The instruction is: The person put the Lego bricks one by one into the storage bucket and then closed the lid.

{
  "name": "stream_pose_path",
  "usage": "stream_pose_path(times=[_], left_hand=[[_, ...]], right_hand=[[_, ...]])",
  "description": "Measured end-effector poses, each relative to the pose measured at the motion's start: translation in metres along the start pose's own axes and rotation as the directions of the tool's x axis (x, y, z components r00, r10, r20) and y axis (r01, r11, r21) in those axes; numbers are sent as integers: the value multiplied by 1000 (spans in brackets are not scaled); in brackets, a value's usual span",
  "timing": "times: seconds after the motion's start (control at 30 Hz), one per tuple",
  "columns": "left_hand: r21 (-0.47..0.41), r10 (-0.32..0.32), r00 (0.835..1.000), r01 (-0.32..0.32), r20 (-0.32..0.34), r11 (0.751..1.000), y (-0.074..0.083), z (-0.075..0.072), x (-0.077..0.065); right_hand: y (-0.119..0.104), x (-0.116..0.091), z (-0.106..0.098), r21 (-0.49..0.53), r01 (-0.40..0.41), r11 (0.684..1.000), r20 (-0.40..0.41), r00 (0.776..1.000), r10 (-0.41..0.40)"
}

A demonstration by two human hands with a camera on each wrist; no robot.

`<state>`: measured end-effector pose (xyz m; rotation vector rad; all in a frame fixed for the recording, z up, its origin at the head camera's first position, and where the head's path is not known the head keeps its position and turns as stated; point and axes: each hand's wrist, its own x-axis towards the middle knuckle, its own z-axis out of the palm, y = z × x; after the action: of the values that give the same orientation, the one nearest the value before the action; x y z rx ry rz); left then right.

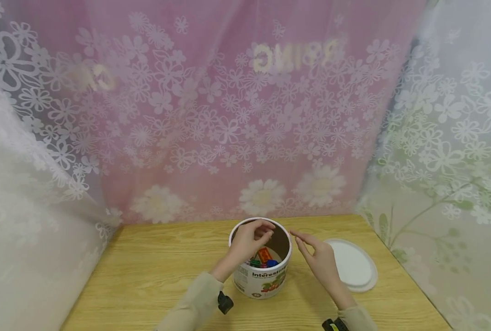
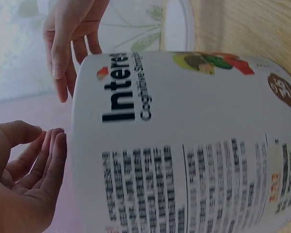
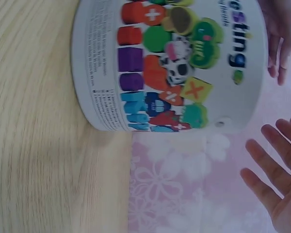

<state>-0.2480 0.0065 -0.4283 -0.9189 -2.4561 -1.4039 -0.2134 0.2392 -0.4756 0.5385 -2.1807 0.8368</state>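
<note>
A white cylindrical tub [image 1: 258,280], printed with "Interesting" and colourful pictures, stands upright without its lid. Small coloured pieces lie inside, among them an orange-red block [image 1: 264,254] and a blue piece [image 1: 272,263]. Over the tub's mouth hovers my left hand [image 1: 249,239], its fingers loosely bent with a gap to the thumb. Nothing shows between them in the left wrist view. My right hand [image 1: 317,257] is just right of the tub's rim, fingers fairly straight and pointing towards it. In the right wrist view those fingers [image 3: 269,167] are spread and hold nothing.
A round white lid [image 1: 354,264] lies flat on the wooden table [image 1: 158,271], right of the tub and beside the right forearm. Flowered curtains [image 1: 228,115] hang behind the table and along both sides. Dark bands with small devices sit on both wrists.
</note>
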Motion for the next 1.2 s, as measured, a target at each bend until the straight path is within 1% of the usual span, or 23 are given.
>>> stream_pose_path(times=[0.07,0.13,0.2,0.3,0.37,0.43,0.5,0.57,0.7,0.8,0.87,0.93,1.03,1.1,1.2], left_hand=[[-27,-6,1000,7,6,1000,2,6,1],[-53,-8,1000,9,11,999,4,12,3],[-72,-14,1000,15,15,997,8,19,5],[-99,-2,1000,4,20,995,14,30,10],[-110,7,1000,-4,26,994,18,39,13],[-113,17,999,-13,36,993,22,49,16],[-109,22,999,-17,47,994,27,59,18],[-103,25,998,-19,61,995,31,70,19],[-102,24,996,-15,87,995,35,92,20],[-101,7,993,5,114,995,36,109,18],[-103,-7,991,21,134,994,37,118,18],[-93,-14,988,28,154,995,37,128,17],[-84,-32,983,48,181,995,37,140,16],[-74,-52,979,68,197,995,35,148,16],[-73,-95,974,113,206,991,26,159,14]], right_hand=[[3,-1,-5,53,-31,998,-13,999,31],[7,-3,-10,85,-55,995,-6,998,55],[12,-6,-15,86,-74,994,5,997,74],[22,-12,-23,42,-114,993,7,994,114],[30,-17,-29,7,-157,988,8,988,157],[40,-23,-36,-34,-212,977,15,977,213],[50,-28,-44,-70,-276,959,32,960,279],[61,-34,-52,-109,-340,934,51,937,347],[82,-44,-68,-150,-445,883,87,883,460],[98,-50,-80,-182,-513,839,106,838,535],[109,-53,-88,-221,-554,803,119,802,586],[121,-55,-96,-260,-587,767,132,765,631],[138,-60,-104,-307,-623,719,142,717,682],[149,-64,-108,-329,-640,695,142,694,706],[164,-69,-110,-359,-661,659,141,660,738]])
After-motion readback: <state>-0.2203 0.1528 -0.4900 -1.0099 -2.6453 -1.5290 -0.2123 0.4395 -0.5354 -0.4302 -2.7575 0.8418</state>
